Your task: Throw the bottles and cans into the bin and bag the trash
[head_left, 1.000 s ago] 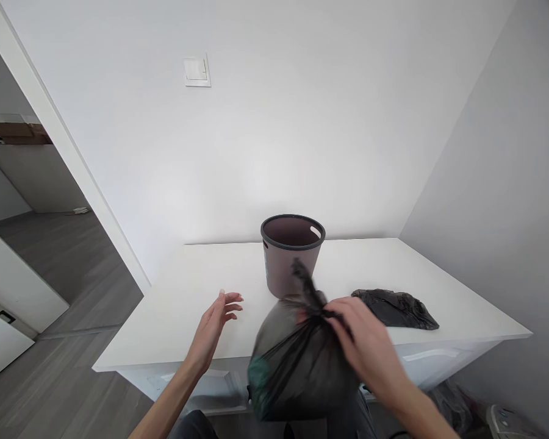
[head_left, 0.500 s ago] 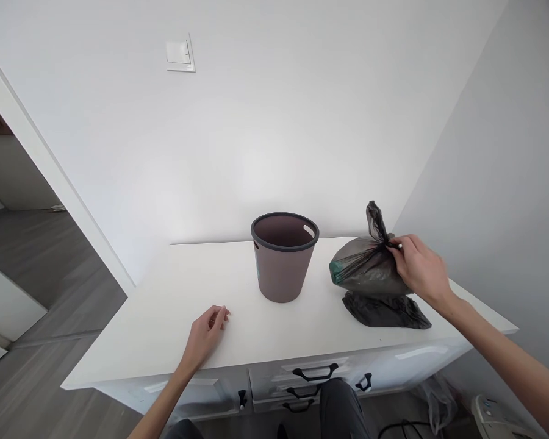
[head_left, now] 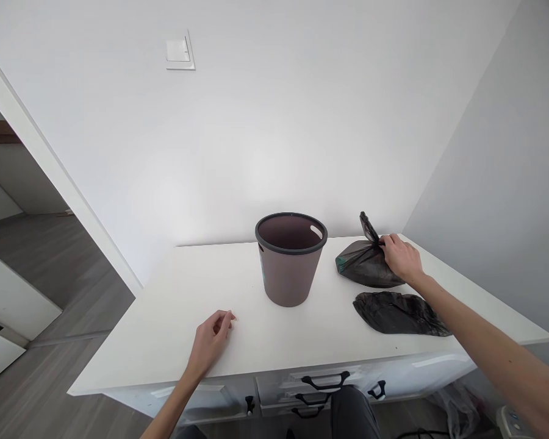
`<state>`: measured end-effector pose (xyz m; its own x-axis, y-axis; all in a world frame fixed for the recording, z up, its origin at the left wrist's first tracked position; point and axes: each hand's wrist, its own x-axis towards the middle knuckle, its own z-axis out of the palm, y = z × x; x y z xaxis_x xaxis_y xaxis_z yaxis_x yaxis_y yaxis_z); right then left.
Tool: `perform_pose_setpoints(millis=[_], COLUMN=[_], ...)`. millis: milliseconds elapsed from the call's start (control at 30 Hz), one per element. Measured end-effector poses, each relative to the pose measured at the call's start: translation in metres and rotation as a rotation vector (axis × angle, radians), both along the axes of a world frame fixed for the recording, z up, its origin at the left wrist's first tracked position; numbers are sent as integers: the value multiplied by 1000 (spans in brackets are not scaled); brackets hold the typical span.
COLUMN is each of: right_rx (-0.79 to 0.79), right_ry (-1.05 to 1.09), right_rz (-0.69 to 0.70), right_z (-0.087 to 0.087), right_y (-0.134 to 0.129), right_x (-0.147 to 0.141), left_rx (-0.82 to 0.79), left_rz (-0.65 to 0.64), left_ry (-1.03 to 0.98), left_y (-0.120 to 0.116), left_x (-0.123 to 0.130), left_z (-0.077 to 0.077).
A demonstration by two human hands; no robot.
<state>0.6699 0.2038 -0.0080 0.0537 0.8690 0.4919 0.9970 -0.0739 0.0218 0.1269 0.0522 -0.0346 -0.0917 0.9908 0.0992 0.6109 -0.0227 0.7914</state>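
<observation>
My right hand (head_left: 399, 256) grips the twisted neck of a filled dark, see-through garbage bag (head_left: 366, 267), which sits on the white countertop near the back wall. Something green shows through the bag's left end. In front of it lies a flat, folded black garbage bag (head_left: 396, 312), partly behind my right forearm. A mauve trash can (head_left: 288, 277) with a dark rim and handle cutouts stands upright left of the bags. On the counter at the front left rests my left hand (head_left: 210, 341), its fingers curled to the thumb with nothing visible in them.
The white countertop (head_left: 187, 274) meets the wall, with a light switch (head_left: 179, 51) above. Drawers and doors with black handles (head_left: 326, 381) lie below its front edge. A clear plastic bag (head_left: 460, 408) is on the floor at the right. A doorway opens at the left.
My right hand has moved the filled bag back and down onto the counter, apart from the folded bag. My left hand stays curled on the counter. The view has shifted slightly.
</observation>
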Motion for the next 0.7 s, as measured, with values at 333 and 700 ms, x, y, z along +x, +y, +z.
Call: perform_pose_setpoints(millis=[333, 700], right_rx=[88, -142], right_ry=[13, 986], right_rz=[46, 476], right_z=[-8, -79], right_y=[-30, -135], right_x=[-22, -155], left_rx=[-9, 18], left_rz=[3, -3], left_ry=[-8, -24], left_y=[-2, -3], left_x=[2, 0], left_z=[3, 1])
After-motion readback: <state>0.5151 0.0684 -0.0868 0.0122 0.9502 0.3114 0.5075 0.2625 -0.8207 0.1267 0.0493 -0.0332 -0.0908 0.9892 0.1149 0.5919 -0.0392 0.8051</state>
